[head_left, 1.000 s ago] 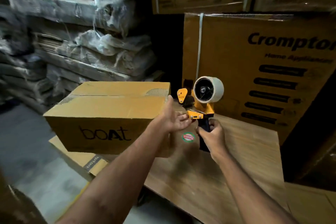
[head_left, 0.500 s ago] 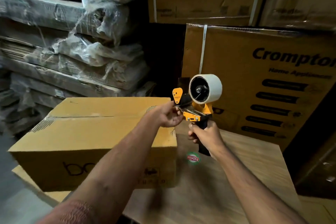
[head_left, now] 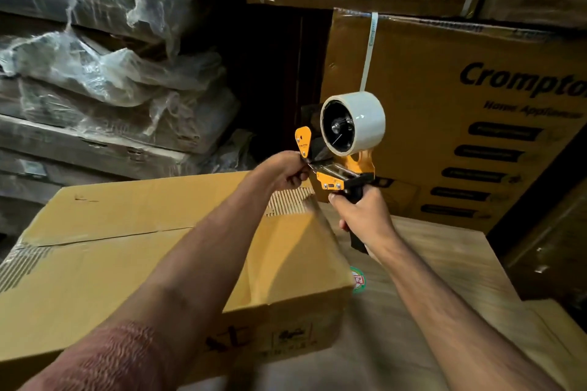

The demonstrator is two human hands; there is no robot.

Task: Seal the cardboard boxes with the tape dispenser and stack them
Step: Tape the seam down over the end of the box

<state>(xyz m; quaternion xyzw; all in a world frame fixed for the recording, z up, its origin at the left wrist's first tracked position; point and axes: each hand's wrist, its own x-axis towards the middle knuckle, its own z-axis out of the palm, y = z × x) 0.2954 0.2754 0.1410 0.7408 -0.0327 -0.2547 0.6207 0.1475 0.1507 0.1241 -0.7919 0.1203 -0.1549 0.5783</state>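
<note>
A brown cardboard box [head_left: 104, 251] with closed top flaps lies on a wooden board [head_left: 441, 267], filling the lower left. An orange and black tape dispenser [head_left: 343, 149] with a white tape roll [head_left: 365, 124] is held upright above the box's far right corner. My right hand [head_left: 362, 216] grips its black handle from below. My left hand [head_left: 286, 170] pinches at the dispenser's front end, by the orange guard; what its fingertips hold is too small to tell, likely the tape end. My left forearm crosses over the box top.
Large Crompton cartons [head_left: 460, 111] are stacked behind and to the right. Plastic-wrapped bundles [head_left: 104, 73] pile up at the left back. A round green and red sticker [head_left: 358, 280] sits on the board next to the box. A dark gap lies between the stacks.
The view has come closer and the box now sits nearer and lower left. The dispenser has risen slightly. My left hand has moved from the box's corner to the dispenser's front end.
</note>
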